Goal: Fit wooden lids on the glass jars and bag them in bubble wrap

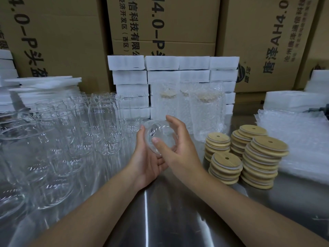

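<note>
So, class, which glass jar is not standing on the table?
The jar held between the left hand and right hand, tipped end-on; the other jars stand upright.

Tall brown cardboard cartons (58, 32) printed in black form the back wall; a shiny, probably steel table (169, 220) reflects 1 bright streak of light.

Packing warehouse: stacked cartons (160, 24), foam (128, 62).

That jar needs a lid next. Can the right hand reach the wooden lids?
Probably yes. The lid stacks sit just right of the right hand, with nothing between. It would first let go of the glass jar, which the left hand also holds.
</note>
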A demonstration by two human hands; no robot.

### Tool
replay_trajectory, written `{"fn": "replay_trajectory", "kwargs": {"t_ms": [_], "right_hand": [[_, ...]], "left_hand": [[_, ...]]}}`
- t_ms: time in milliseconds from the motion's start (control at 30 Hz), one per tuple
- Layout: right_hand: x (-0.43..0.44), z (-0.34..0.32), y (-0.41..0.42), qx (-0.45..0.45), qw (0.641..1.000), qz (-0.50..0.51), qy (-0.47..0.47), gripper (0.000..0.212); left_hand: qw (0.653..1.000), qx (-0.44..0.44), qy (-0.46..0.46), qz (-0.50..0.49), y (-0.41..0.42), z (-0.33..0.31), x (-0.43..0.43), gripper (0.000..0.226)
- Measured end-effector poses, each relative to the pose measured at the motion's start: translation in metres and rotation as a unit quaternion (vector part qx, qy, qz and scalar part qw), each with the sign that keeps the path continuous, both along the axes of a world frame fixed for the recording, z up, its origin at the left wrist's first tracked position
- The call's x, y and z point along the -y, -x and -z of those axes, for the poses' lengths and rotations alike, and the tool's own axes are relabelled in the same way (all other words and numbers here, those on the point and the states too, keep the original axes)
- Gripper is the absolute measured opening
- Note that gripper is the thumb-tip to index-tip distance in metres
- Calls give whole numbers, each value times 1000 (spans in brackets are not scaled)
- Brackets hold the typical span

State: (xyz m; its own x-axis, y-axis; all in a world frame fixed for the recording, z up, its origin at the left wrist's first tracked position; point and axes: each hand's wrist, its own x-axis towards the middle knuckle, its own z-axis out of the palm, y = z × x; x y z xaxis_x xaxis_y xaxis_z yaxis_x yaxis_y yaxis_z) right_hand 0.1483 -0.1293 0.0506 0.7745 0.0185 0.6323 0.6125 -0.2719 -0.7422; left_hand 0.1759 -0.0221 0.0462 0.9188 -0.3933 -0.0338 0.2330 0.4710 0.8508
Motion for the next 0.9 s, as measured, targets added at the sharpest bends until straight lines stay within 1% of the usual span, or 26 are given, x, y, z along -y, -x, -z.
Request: {"fn": "replay_trajectory", "kwargs": {"t_ms": [133, 267, 400, 500, 667, 767, 900], "right_hand": [[1, 0, -1, 11, 999, 14, -28, 67], [3, -1, 0, 28, 998, 36, -33, 73], [3, -4, 2, 35, 996, 53, -55, 69], [4, -6, 3, 44, 994, 62, -80, 61], [6, -8, 2, 45, 991, 68, -107, 57], [7, -8, 2, 38, 990, 72, -112, 55], [7, -10, 3, 35, 990, 75, -115, 52]], "left_hand": [[999, 3, 29, 38, 2, 1, 1, 77], [997, 8, 34, 72, 4, 1, -1, 77], [995, 19, 9, 102, 5, -4, -1, 78], [993, 17, -17, 112, 10, -7, 0, 93], [994, -17, -11, 110, 12, -7, 1, 112], [993, -25, -13, 111, 11, -6, 1, 112], [993, -26, -19, 117, 10, -5, 1, 102]]}}
